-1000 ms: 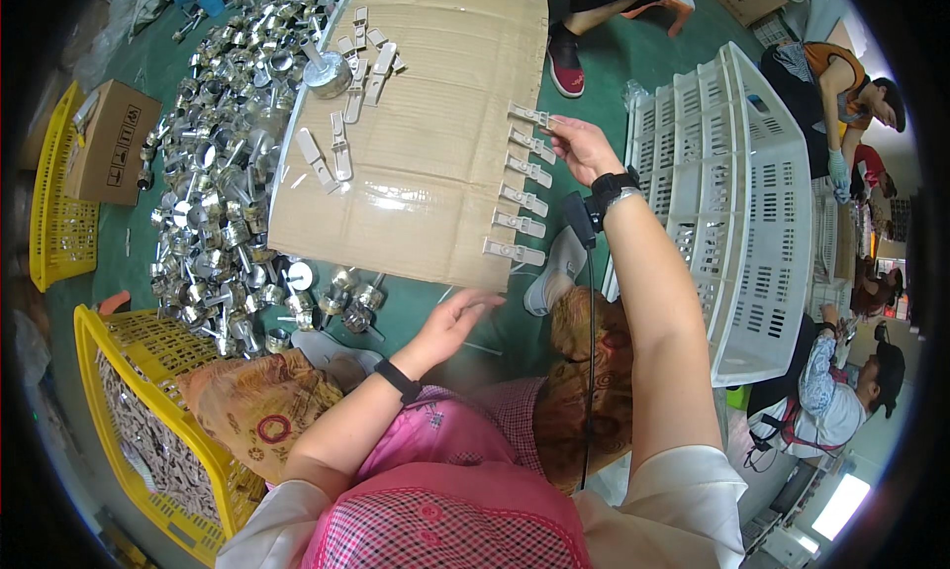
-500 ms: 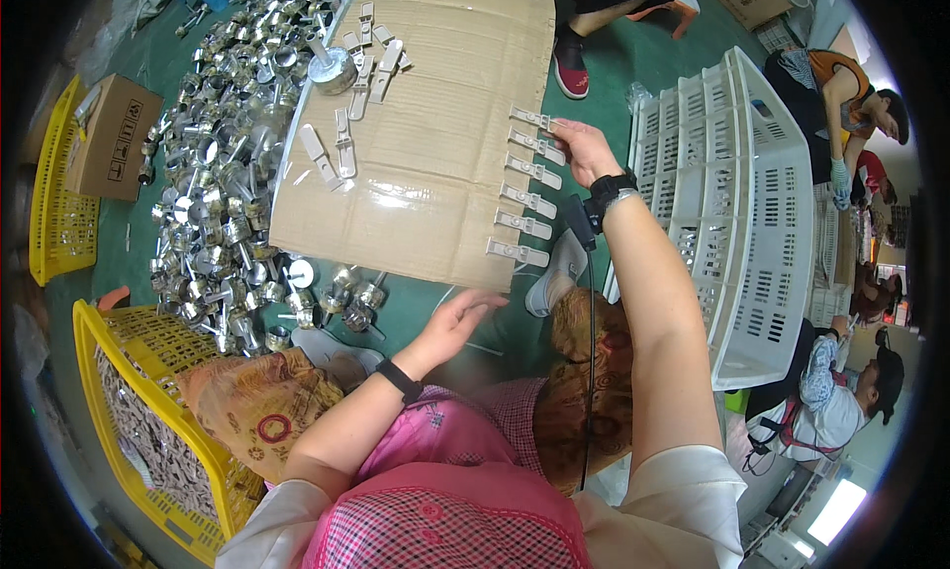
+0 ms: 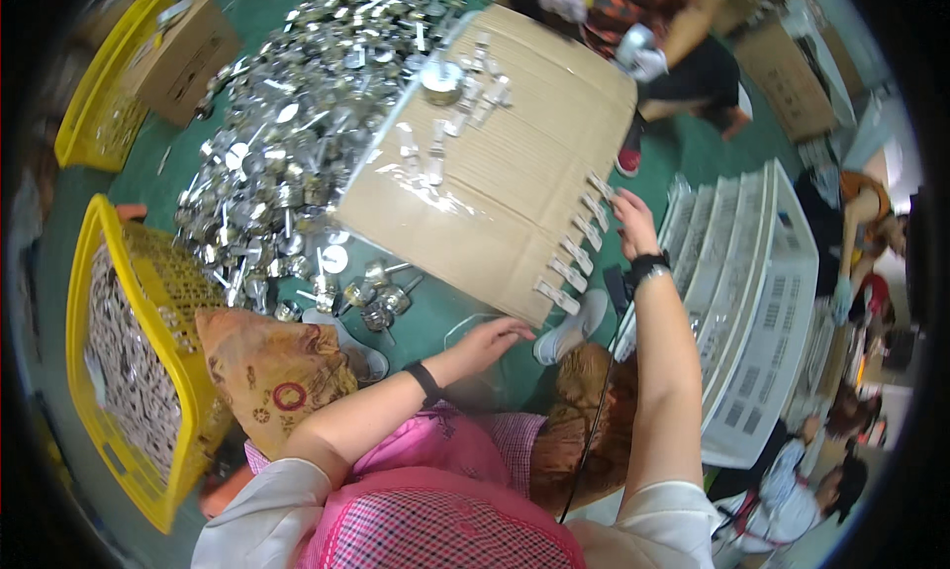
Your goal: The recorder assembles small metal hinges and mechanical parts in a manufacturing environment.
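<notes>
The right hand [image 3: 635,225] was narrow, its thumb and fingers drawn together at the outer end of the farthest pale grey plastic clip [image 3: 601,186]; blur made it impossible to tell whether they gripped it. This clip belonged to a row along the right edge of a large, brown, rectangular cardboard sheet [image 3: 475,218], which lay in the middle of the scene. The left hand [image 3: 485,345] was loosely open, its fingers pointing right, just beside the sheet's near corner.

On the far left part of the sheet sat a round silver metal part [image 3: 441,84], with loose pale grey clips [image 3: 409,143] near it. A broad heap of shiny metal cylinders [image 3: 287,188] covered the green floor to the left. Near left stood a yellow perforated plastic basket [image 3: 170,366]; right, white slotted plastic crates [image 3: 757,322].
</notes>
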A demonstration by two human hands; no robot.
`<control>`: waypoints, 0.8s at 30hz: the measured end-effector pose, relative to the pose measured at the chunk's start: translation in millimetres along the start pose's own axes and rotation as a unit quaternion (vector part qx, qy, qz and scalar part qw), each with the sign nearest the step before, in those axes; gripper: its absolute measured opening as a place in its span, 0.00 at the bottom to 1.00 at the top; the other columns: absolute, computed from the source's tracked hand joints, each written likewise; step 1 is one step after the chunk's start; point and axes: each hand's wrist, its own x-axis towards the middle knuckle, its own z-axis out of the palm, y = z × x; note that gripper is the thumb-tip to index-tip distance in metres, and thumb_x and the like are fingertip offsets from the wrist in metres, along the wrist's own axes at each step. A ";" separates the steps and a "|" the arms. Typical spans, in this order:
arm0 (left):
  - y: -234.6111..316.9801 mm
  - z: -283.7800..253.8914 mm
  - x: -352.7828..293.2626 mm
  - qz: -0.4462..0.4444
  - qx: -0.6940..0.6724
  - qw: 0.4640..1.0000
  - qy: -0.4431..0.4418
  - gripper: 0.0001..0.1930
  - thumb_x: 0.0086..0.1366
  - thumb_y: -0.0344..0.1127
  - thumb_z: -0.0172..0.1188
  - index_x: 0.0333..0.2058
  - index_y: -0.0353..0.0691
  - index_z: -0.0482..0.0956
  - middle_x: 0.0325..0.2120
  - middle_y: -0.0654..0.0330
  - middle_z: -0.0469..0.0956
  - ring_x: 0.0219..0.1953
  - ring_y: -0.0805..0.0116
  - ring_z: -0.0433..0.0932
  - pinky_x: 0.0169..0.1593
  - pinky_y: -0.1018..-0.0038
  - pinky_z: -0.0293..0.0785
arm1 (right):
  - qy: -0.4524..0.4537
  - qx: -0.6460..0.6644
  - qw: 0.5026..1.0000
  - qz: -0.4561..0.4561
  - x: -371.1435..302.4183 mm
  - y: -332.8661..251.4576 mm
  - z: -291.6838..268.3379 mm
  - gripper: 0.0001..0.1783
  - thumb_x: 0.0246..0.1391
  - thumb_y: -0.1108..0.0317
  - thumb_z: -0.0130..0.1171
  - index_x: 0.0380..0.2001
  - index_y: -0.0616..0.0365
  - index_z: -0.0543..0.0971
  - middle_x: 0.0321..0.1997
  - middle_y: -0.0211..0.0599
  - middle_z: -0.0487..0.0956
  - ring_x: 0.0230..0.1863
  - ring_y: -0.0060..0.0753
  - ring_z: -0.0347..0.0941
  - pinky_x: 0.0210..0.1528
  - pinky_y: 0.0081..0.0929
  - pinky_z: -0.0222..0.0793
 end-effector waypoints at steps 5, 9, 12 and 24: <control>-16.6 -2.6 -2.6 0.019 -0.032 0.999 0.005 0.14 0.66 0.29 0.45 0.49 0.34 0.69 0.43 0.58 0.76 0.48 0.70 0.72 0.54 0.74 0.65 | 0.048 -0.249 0.934 -0.250 -17.8 -58.3 44.7 0.29 0.42 0.59 0.62 0.49 0.58 0.72 0.50 0.44 0.73 0.54 0.41 0.64 0.57 0.33 0.58; -12.5 -3.4 -4.2 0.022 -0.006 1.000 0.013 0.14 0.66 0.29 0.45 0.49 0.35 0.69 0.42 0.58 0.77 0.47 0.68 0.74 0.52 0.73 0.67 | -0.062 -0.373 0.856 -0.351 -55.7 -118.0 165.7 0.38 0.37 0.50 0.66 0.52 0.55 0.71 0.50 0.44 0.71 0.56 0.47 0.58 0.59 0.41 0.53; -15.4 1.0 1.7 0.057 0.045 0.997 0.032 0.13 0.65 0.30 0.47 0.47 0.35 0.71 0.42 0.53 0.77 0.46 0.60 0.75 0.50 0.70 0.69 | -0.018 -0.427 0.835 -0.348 -42.4 -132.2 231.6 0.43 0.33 0.47 0.68 0.54 0.55 0.69 0.52 0.49 0.68 0.57 0.51 0.56 0.59 0.45 0.50; -16.2 19.8 6.6 0.084 0.013 0.994 0.072 0.11 0.63 0.31 0.47 0.42 0.34 0.74 0.38 0.44 0.76 0.40 0.50 0.76 0.43 0.63 0.71 | 0.013 -0.323 0.860 -0.394 -21.1 -136.0 252.6 0.37 0.25 0.55 0.70 0.40 0.65 0.69 0.41 0.50 0.72 0.47 0.51 0.66 0.49 0.42 0.64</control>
